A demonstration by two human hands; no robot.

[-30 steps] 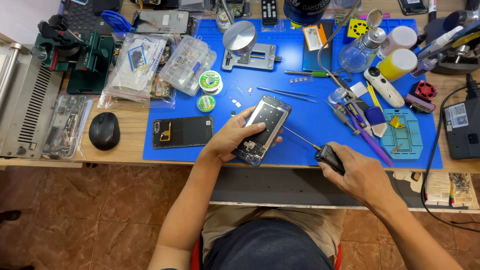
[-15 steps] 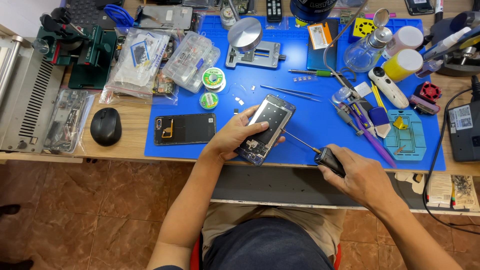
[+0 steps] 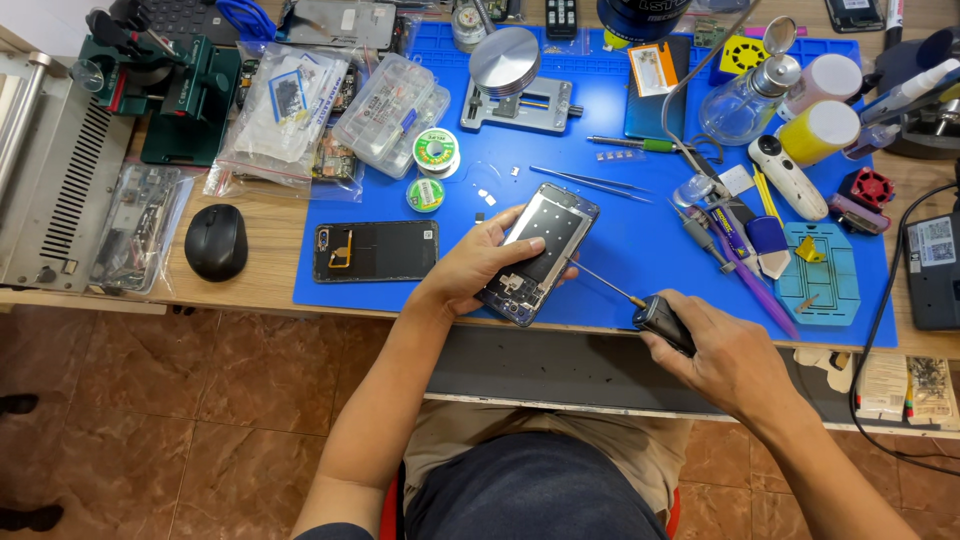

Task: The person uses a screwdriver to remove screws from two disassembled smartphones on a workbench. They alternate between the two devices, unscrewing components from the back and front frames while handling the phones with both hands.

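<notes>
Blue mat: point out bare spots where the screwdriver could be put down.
Blue mat is bare between the tweezers, opened phone and pens; also below the back cover. The mat's right side and top-left corner are crowded.

A black mouse point(image 3: 215, 242) sits left on the table point(image 3: 255, 255), beside a blue mat point(image 3: 640, 215) carrying 2 solder spools point(image 3: 434, 152), tweezers point(image 3: 590, 180) and a far glass bottle point(image 3: 742, 105).
</notes>
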